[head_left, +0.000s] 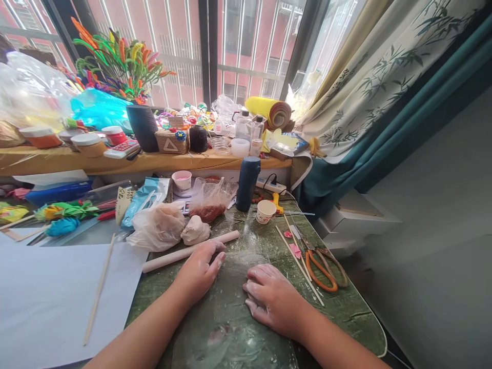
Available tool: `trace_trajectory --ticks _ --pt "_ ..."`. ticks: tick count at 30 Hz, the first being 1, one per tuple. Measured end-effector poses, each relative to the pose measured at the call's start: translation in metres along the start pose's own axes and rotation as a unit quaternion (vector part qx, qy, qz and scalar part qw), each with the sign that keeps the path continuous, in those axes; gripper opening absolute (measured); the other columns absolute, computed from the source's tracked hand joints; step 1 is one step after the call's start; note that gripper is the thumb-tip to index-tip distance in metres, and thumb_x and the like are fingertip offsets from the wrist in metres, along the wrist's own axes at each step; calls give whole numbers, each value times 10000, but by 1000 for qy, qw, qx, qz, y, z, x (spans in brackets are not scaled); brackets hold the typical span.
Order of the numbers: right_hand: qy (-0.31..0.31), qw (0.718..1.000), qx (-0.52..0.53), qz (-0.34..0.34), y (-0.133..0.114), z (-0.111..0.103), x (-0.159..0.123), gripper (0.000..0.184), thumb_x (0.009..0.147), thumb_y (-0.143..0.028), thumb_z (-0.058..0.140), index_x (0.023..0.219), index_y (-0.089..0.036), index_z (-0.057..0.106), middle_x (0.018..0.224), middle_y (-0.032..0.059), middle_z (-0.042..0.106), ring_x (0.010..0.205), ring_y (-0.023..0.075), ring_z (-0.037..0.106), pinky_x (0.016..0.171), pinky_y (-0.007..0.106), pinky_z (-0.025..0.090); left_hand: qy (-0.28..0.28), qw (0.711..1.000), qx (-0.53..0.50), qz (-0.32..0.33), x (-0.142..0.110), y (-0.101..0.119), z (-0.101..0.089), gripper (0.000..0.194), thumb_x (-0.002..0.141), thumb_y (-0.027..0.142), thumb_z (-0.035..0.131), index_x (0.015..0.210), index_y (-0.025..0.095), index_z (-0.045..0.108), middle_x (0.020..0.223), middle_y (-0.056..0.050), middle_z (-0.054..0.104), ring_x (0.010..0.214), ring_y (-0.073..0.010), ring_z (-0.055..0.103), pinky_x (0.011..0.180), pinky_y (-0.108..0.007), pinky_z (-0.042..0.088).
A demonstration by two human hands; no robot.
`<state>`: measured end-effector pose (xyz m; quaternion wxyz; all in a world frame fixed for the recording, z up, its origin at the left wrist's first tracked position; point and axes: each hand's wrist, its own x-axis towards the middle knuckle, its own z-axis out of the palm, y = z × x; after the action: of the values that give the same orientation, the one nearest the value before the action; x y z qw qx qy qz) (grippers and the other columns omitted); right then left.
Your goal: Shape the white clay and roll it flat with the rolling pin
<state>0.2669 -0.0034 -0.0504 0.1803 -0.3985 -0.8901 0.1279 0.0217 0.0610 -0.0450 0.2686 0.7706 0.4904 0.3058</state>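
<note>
My left hand (202,267) is at the left edge of a clear plastic sheet (234,318) on the table, close beside a pale rolling pin (165,260). Its thumb stands apart from the bent fingers, and nothing shows between them. On the sheet's right side rests my right hand (271,297), its fingers curled in; whatever may be inside them is hidden. White residue coats both hands. Behind the rolling pin are a lump of pale clay (195,230) and a plastic bag of pale material (159,228). A reddish smudge (219,334) shows at the sheet's near part.
Orange-handled scissors (323,269) and thin wooden sticks (298,261) lie at the right. A paper cup (266,211) and dark blue bottle (248,184) stand at the back. White paper (57,297) with a stick covers the left. A cluttered sill (207,161) runs behind.
</note>
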Motion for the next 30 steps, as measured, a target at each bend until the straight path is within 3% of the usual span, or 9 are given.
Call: trace_trajectory --ticks 13,20,23,26,30 --pt "10 999 -13 29 22 -15 -31 198 869 -251 671 1066 -231 675 1115 80 642 1053 257 590 962 436 480 -3 1000 -4 -9 0 2 -2 240 977 397 513 1053 238 675 1121 -83 721 1063 -306 657 975 -454 495" --pt "26 993 24 110 31 -30 -45 247 895 -293 665 1137 -249 689 1156 92 660 1081 272 631 960 442 530 -8 1000 -2 -10 2 3 -3 247 960 406 520 1049 241 682 1114 -87 730 1065 -316 658 981 -466 499" --pt "28 985 46 163 34 -41 -54 519 846 -392 743 1333 -270 612 1353 111 609 1255 323 576 1069 508 482 -3 1000 0 -10 2 3 -2 233 946 410 540 1030 246 683 1107 -81 734 1067 -317 660 981 -459 500" --pt "-7 984 64 168 37 -49 -64 844 765 -400 817 1513 -307 437 1499 108 521 1361 353 505 1124 554 435 4 1000 -4 -6 2 3 -2 224 935 409 556 1023 252 689 1098 -74 739 1059 -318 664 974 -448 502" --pt "-36 983 66 166 39 -51 -66 771 746 -237 800 1455 -312 507 1452 97 566 1346 343 524 1122 538 438 1 1000 -5 -4 1 1 -2 233 945 403 543 1048 245 681 1117 -81 732 1073 -317 656 978 -451 495"
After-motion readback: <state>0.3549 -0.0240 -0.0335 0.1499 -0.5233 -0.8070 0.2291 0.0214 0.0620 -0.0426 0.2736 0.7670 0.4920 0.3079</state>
